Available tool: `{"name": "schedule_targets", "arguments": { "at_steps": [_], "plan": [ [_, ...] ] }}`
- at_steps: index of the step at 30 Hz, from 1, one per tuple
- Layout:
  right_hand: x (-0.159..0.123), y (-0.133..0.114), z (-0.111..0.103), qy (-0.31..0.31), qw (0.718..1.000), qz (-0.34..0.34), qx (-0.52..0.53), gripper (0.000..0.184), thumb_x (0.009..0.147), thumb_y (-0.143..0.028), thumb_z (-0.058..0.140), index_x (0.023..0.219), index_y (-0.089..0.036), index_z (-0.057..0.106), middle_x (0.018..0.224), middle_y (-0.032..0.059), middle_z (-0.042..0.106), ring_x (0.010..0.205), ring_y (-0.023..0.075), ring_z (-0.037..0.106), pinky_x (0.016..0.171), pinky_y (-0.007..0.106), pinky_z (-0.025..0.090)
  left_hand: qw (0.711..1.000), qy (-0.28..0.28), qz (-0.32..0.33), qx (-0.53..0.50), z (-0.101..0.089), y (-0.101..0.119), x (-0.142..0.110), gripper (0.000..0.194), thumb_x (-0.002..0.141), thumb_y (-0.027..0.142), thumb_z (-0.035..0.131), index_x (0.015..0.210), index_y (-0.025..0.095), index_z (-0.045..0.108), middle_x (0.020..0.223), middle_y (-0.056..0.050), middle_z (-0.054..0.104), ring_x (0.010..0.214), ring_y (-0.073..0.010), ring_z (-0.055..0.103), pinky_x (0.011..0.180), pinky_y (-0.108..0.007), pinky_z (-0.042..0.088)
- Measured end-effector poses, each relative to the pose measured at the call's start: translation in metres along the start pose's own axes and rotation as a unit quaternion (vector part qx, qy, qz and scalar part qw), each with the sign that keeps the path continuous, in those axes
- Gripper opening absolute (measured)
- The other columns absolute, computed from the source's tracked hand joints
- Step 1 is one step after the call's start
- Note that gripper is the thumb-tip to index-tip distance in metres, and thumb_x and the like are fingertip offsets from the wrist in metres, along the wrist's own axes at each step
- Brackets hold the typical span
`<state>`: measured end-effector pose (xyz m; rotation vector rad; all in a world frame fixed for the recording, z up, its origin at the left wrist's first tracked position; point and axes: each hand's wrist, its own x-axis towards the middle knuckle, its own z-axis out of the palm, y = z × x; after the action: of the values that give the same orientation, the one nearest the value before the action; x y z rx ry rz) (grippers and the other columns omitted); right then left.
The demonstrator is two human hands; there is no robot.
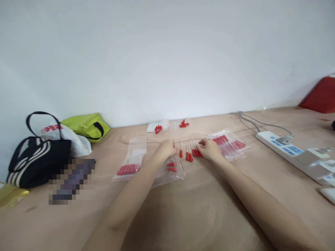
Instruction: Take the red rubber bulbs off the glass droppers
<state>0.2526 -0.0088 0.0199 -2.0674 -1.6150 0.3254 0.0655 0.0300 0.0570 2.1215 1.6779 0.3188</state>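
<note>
droppers [191, 157] — between both hands [188, 149]

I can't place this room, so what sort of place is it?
Perhaps a simple workroom: a power strip and clear zip bags of red-ended pieces share a wooden table, with personal bags against a plain wall.

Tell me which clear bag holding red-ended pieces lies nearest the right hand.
The clear bag just beside the right hand, on the side toward the white power strip; the others all lie farther left.
</note>
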Motion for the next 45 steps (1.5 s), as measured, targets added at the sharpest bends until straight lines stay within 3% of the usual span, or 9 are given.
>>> {"name": "schedule_targets", "arguments": {
  "at_steps": [3, 8, 16, 21, 25, 29, 34, 40, 45],
  "plan": [
    [-0.008, -0.01, -0.003, -0.016, 0.996, -0.077, 0.032, 0.019, 0.069, -0.029, 0.052, 0.082, -0.02, 0.063, 0.081, 0.002, 0.064, 0.073, 0.0146, 0.057, 0.063, 0.023, 0.039, 0.997, 0.047, 0.063, 0.024, -0.01, -0.018, -0.03, 0.014, 0.077, 0.027, 0.048, 0.08, 0.017, 0.057, 0.087, -0.006, 0.062, 0.086, -0.02, 0.055, 0.079, -0.032, 0.04],
    [-0.033, -0.032, 0.002, -0.197, 0.94, -0.264, 0.09, 0.016, 0.069, -0.021, 0.052, 0.075, -0.024, 0.067, 0.075, -0.0034, 0.066, 0.068, 0.0115, 0.058, 0.064, 0.02, 0.04, 0.983, 0.008, 0.182, -0.031, -0.007, -0.055, -0.081, 0.023, 0.078, 0.035, 0.049, 0.095, 0.022, 0.057, 0.099, -0.003, 0.062, 0.094, -0.0178, 0.055, 0.087, -0.03, 0.039],
    [-0.051, -0.049, 0.017, -0.176, 0.937, -0.301, 0.035, 0.025, 0.073, -0.038, 0.056, 0.096, -0.029, 0.063, 0.099, -0.0003, 0.064, 0.095, 0.0166, 0.055, 0.078, 0.025, 0.039, 0.979, 0.004, 0.197, -0.043, 0.013, -0.075, -0.09, 0.038, 0.078, 0.026, 0.048, 0.116, 0.023, 0.048, 0.12, -0.003, 0.054, 0.113, -0.0176, 0.046, 0.101, -0.036, 0.03],
    [-0.056, -0.057, 0.017, -0.195, 0.931, -0.308, -0.036, 0.043, 0.062, -0.05, 0.063, 0.098, -0.027, 0.061, 0.104, 0.0048, 0.06, 0.099, 0.0222, 0.052, 0.074, 0.027, 0.039, 0.979, -0.003, 0.202, -0.019, 0.015, -0.077, -0.089, 0.048, 0.08, 0.028, 0.046, 0.127, 0.024, 0.035, 0.129, -0.004, 0.045, 0.12, -0.0183, 0.039, 0.104, -0.04, 0.024],
    [-0.061, -0.062, 0.016, -0.172, 0.926, -0.326, -0.081, 0.026, 0.071, -0.042, 0.056, 0.085, -0.022, 0.062, 0.092, 0.0055, 0.06, 0.087, 0.0194, 0.055, 0.065, 0.024, 0.038, 0.982, 0.0, 0.19, -0.004, 0.016, -0.08, -0.089, 0.053, 0.081, 0.032, 0.045, 0.13, 0.021, 0.031, 0.134, -0.006, 0.038, 0.124, -0.0186, 0.033, 0.104, -0.038, 0.025],
    [-0.063, -0.062, 0.015, -0.16, 0.929, -0.324, -0.076, 0.019, 0.067, -0.031, 0.057, 0.082, -0.019, 0.058, 0.088, 0.005, 0.06, 0.085, 0.0184, 0.054, 0.062, 0.023, 0.036, 0.981, -0.01, 0.191, 0.015, 0.016, -0.081, -0.088, 0.053, 0.081, 0.034, 0.045, 0.13, 0.02, 0.031, 0.134, -0.007, 0.039, 0.124, -0.0199, 0.033, 0.105, -0.04, 0.023],
    [-0.064, -0.061, 0.016, -0.2, 0.926, -0.32, -0.013, 0.024, 0.066, -0.031, 0.059, 0.088, -0.021, 0.058, 0.085, 0.0025, 0.062, 0.081, 0.0166, 0.055, 0.062, 0.022, 0.036, 0.981, -0.01, 0.193, 0.03, 0.016, -0.081, -0.087, 0.053, 0.081, 0.034, 0.045, 0.13, 0.021, 0.031, 0.133, -0.006, 0.04, 0.123, -0.0192, 0.034, 0.106, -0.042, 0.018],
    [-0.058, -0.056, 0.013, -0.238, 0.909, -0.32, 0.123, 0.013, 0.072, -0.021, 0.051, 0.073, -0.017, 0.063, 0.063, -0.0021, 0.059, 0.059, 0.0095, 0.053, 0.056, 0.019, 0.036, 0.98, -0.01, 0.196, 0.035, 0.018, -0.083, -0.086, 0.054, 0.081, 0.036, 0.045, 0.131, 0.021, 0.03, 0.133, -0.007, 0.04, 0.124, -0.0193, 0.034, 0.106, -0.04, 0.02],
    [-0.033, -0.037, 0.001, -0.325, 0.88, -0.158, 0.309, 0.023, 0.066, -0.027, 0.059, 0.085, -0.013, 0.063, 0.06, -0.0021, 0.06, 0.053, 0.0088, 0.053, 0.054, 0.021, 0.043, 0.984, -0.023, 0.174, 0.005, 0.011, -0.084, -0.087, 0.057, 0.078, 0.036, 0.05, 0.129, 0.02, 0.033, 0.132, -0.008, 0.041, 0.122, -0.0203, 0.036, 0.104, -0.038, 0.024]
  ]
}}
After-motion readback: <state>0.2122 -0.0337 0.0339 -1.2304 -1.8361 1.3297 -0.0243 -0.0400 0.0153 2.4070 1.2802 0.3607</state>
